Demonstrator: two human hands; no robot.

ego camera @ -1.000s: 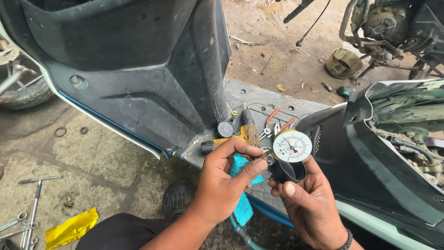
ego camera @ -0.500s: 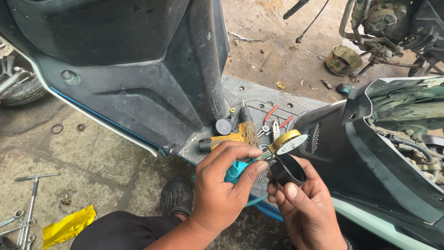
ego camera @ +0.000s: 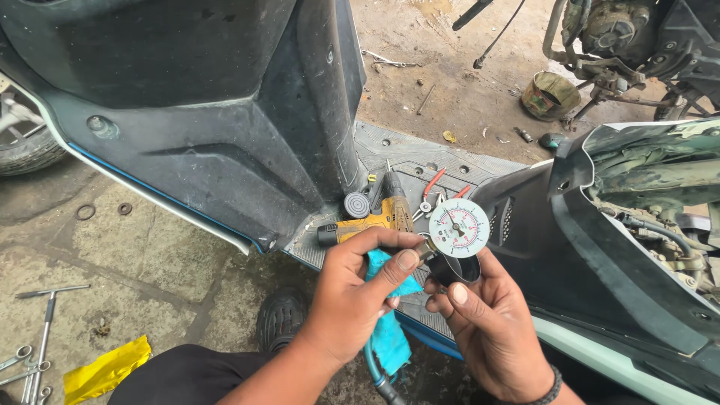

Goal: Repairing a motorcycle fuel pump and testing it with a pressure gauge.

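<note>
The left hand pinches the fitting at the gauge's nine o'clock, while the right hand grips its black boot from six o'clock. Keeping the dial facing up should help. Beyond, at twelve o'clock, a yellow drill lies on the scooter floorboard.

A yellow-and-black cordless drill and red-handled pliers lie on the scooter's grey footboard. Metal T-handled wrenches and a crumpled yellow wrapper, possibly plastic, rest on cracked concrete.
</note>
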